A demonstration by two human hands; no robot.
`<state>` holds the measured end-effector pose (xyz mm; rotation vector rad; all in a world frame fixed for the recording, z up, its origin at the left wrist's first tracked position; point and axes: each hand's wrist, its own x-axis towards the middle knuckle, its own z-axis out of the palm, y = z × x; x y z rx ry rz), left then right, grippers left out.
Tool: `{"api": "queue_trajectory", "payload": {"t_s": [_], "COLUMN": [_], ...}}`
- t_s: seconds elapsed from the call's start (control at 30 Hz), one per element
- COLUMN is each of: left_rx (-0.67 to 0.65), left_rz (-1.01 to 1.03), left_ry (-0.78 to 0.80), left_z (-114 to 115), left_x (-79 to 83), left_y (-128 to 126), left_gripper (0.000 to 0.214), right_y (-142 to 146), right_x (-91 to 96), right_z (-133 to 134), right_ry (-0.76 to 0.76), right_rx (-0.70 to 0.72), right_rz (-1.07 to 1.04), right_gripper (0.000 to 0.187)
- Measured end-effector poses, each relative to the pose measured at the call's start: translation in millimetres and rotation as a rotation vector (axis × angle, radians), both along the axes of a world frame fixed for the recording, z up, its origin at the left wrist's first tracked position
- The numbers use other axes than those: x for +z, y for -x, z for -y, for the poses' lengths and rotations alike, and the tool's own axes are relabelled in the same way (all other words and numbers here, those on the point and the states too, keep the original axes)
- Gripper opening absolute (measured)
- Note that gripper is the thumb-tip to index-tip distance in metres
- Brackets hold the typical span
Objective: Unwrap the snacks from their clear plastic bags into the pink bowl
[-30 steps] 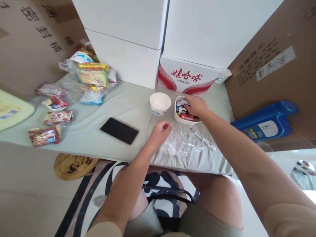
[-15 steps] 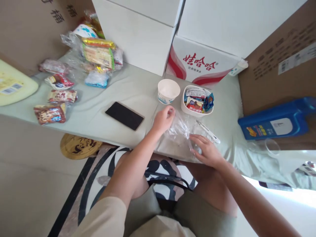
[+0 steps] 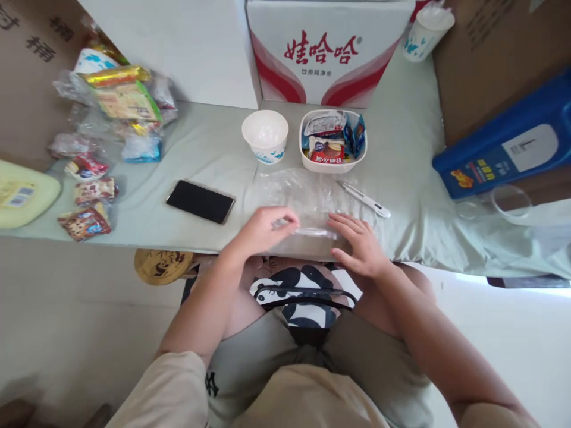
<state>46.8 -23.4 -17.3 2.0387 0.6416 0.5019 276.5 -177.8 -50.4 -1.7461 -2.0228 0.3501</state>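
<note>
A clear plastic bag (image 3: 294,190) lies spread near the table's front edge, below the bowl and the box of snacks. Thumb and forefinger of my left hand (image 3: 267,229) are pinched together at the bag's near left edge. My right hand (image 3: 360,245) rests with fingers apart on the bag's right side, gripping nothing. Just beyond it lies a white utility knife (image 3: 364,199). Behind the bag stand a white paper bowl (image 3: 266,134) and a white plastic box (image 3: 332,167) that holds several wrapped snacks (image 3: 328,150).
A black phone (image 3: 200,201) lies left of the bag. Farther left are wrapped snacks (image 3: 84,220) and a pale yellow bottle (image 3: 27,193). White cartons (image 3: 321,56) stand behind. On the right are a blue jug (image 3: 508,145), a clear plastic cup (image 3: 511,201) and a paper cup (image 3: 422,38).
The bunched bag now lies flatter and wider on the table. My left hand has come nearer the front edge, and my right-hand fingers have spread. The view has shifted.
</note>
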Motion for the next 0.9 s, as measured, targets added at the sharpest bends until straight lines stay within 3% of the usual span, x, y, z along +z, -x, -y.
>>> {"api": "queue_trajectory", "payload": {"t_s": [0.07, 0.13, 0.2, 0.3, 0.37, 0.47, 0.53, 0.7, 0.9], "left_rx": [0.229, 0.421, 0.545, 0.636, 0.559, 0.252, 0.161, 0.349, 0.379], "left_rz": [0.16, 0.301, 0.388, 0.397, 0.317, 0.073, -0.01, 0.269, 0.357], "left_ry": [0.144, 0.247, 0.304, 0.317, 0.319, 0.316, 0.335, 0.49, 0.588], "left_z": [-15.5, -27.8, -35.2, -36.1, -30.5, -17.3, -10.6, -15.4, -23.2], "left_x": [-4.1, -11.5, -19.2, -23.9, -21.3, -14.7, -13.4, -19.4, -17.1], "left_y": [7.5, 11.8, 14.8, 20.8, 25.9, 30.4, 29.3, 22.4, 18.3], "left_gripper": [0.022, 0.032, 0.038, 0.041, 0.045, 0.067, 0.07, 0.063, 0.064], "right_y": [-5.3, -8.4, -11.3, -16.1, -19.0, -22.4, -25.1, -34.9, -32.9], "right_x": [-3.7, -6.7, -8.7, -8.4, -6.2, -3.0, -2.7, -4.6, -2.7], "right_z": [-2.5, -6.5, -10.0, -10.5, -7.1, -1.1, 0.2, -6.4, -18.0], "right_ry": [-0.037, -0.049, -0.062, -0.124, -0.14, -0.107, -0.082, -0.097, -0.13], "right_rx": [-0.041, -0.155, -0.244, -0.308, -0.392, -0.538, -0.564, -0.517, -0.626], "right_rz": [-0.033, -0.034, -0.066, -0.217, -0.343, -0.5, -0.645, -1.03, -1.033], "right_gripper": [0.051, 0.038, 0.021, 0.013, 0.013, 0.017, 0.023, 0.043, 0.038]}}
